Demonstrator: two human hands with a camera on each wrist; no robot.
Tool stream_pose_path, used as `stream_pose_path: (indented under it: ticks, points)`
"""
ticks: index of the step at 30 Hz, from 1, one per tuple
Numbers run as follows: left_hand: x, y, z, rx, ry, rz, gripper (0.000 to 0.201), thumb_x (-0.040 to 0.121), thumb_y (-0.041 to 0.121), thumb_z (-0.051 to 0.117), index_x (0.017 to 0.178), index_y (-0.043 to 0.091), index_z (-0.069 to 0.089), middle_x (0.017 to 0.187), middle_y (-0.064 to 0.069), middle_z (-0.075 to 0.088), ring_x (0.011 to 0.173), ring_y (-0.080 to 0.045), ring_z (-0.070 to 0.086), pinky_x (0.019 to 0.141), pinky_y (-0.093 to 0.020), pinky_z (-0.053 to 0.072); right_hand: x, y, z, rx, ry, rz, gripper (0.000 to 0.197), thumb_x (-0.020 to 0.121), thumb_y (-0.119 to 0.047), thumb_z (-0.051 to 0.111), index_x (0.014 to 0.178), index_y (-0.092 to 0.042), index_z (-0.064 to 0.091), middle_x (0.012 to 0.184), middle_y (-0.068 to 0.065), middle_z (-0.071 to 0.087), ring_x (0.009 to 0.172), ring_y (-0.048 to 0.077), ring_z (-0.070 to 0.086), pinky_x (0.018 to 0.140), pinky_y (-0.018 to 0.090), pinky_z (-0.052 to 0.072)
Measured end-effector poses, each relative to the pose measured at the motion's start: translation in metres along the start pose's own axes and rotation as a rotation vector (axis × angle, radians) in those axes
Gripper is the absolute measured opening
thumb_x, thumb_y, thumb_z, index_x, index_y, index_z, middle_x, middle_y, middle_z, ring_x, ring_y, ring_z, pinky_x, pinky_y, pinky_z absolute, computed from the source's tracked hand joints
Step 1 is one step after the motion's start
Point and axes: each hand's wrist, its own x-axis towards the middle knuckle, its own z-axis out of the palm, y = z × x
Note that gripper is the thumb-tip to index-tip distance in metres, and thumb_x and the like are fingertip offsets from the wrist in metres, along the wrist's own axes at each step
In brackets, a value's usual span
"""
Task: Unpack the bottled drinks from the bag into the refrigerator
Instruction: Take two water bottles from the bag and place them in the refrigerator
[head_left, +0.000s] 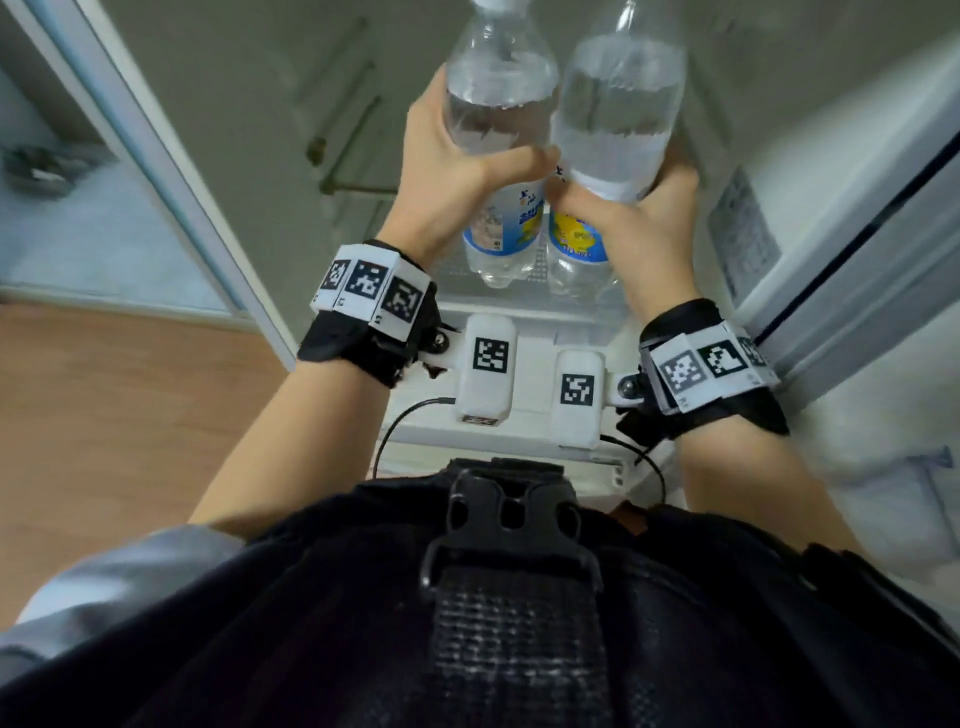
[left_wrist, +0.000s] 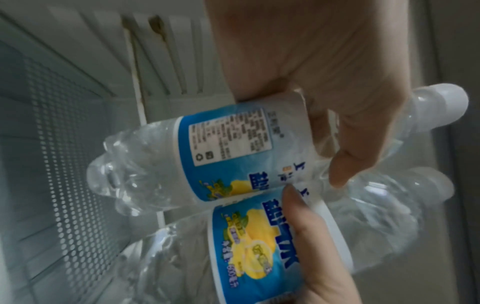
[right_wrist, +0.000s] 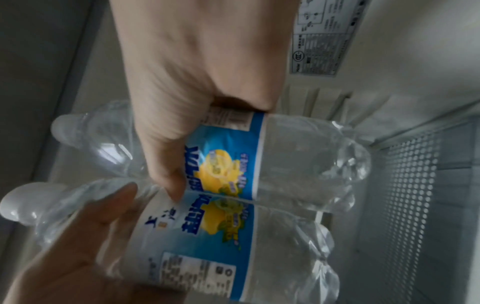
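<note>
Head view: the left hand (head_left: 447, 171) and right hand (head_left: 639, 218) each wrap a clear, blue-labelled bottle, left bottle (head_left: 498, 104) touching right bottle (head_left: 613, 114), above the refrigerator shelf (head_left: 519, 306).

Left wrist view: fingers (left_wrist: 345, 164) clamp the label; the perforated wall (left_wrist: 64, 164) is near.

Right wrist view: bottles side by side, bases apart from the wall.

We see black fabric wrist straps (head_left: 358, 343) on both bare forearms, each wrapped with a white band of black-and-white square fiducial tags (head_left: 371, 288). A white rounded camera housing (head_left: 485, 371) with its own tag sits on a bracket inboard of each wrist, fixed by a dark screw (head_left: 441, 340), with a thin black cable (head_left: 397, 428) running from it. On the torso: dark mesh chest harness (head_left: 519, 649) with a black plastic buckle (head_left: 511, 525), plus a grey-blue sleeve (head_left: 119, 577) on the left upper arm.
</note>
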Motion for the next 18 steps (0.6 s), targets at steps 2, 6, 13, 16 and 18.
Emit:
stream_pose_path:
  ticks: [2, 6, 13, 16, 18]
  points:
    - [0.019, -0.005, 0.002, 0.004, -0.014, 0.002, 0.069, 0.055, 0.015, 0.085, 0.112, -0.011, 0.056, 0.102, -0.018, 0.069, 0.092, -0.025, 0.069, 0.086, -0.039, 0.058, 0.018, 0.002, 0.000, -0.010, 0.029, -0.019, 0.054, 0.059, -0.008, 0.087, 0.106, 0.001, 0.063, 0.098, 0.006, 0.071, 0.090, 0.014, 0.071, 0.073, 0.023, 0.057]
    - [0.054, -0.014, 0.006, -0.020, -0.040, 0.002, 0.071, 0.054, 0.016, 0.087, 0.114, -0.001, 0.054, 0.106, -0.014, 0.069, 0.097, -0.027, 0.069, 0.089, -0.041, 0.057, 0.048, 0.007, 0.006, -0.041, 0.095, -0.050, 0.053, 0.054, -0.009, 0.088, 0.101, -0.008, 0.065, 0.098, 0.005, 0.073, 0.091, 0.015, 0.071, 0.077, 0.029, 0.059]
    - [0.107, -0.030, 0.005, 0.007, -0.132, 0.018, 0.071, 0.051, 0.024, 0.091, 0.110, 0.007, 0.057, 0.110, -0.014, 0.070, 0.103, -0.030, 0.067, 0.089, -0.052, 0.055, 0.088, 0.025, 0.013, -0.065, 0.102, 0.031, 0.068, 0.042, -0.021, 0.088, 0.103, -0.002, 0.065, 0.103, 0.010, 0.072, 0.091, 0.013, 0.072, 0.073, 0.022, 0.056]
    - [0.120, -0.034, 0.009, 0.011, -0.148, -0.005, 0.065, 0.050, 0.021, 0.091, 0.105, 0.012, 0.058, 0.108, -0.016, 0.071, 0.100, -0.029, 0.069, 0.088, -0.049, 0.057, 0.101, 0.030, 0.012, -0.102, 0.102, 0.105, 0.047, 0.052, -0.008, 0.088, 0.093, -0.007, 0.065, 0.093, 0.000, 0.071, 0.074, -0.005, 0.068, 0.062, 0.009, 0.051]
    - [0.127, -0.039, 0.012, 0.006, -0.147, -0.020, 0.073, 0.045, 0.025, 0.093, 0.108, 0.007, 0.060, 0.105, -0.019, 0.071, 0.098, -0.032, 0.069, 0.087, -0.050, 0.057, 0.106, 0.031, 0.012, -0.134, 0.111, 0.093, 0.041, 0.056, 0.002, 0.085, 0.092, -0.006, 0.065, 0.088, 0.000, 0.069, 0.067, -0.008, 0.066, 0.060, 0.010, 0.051]
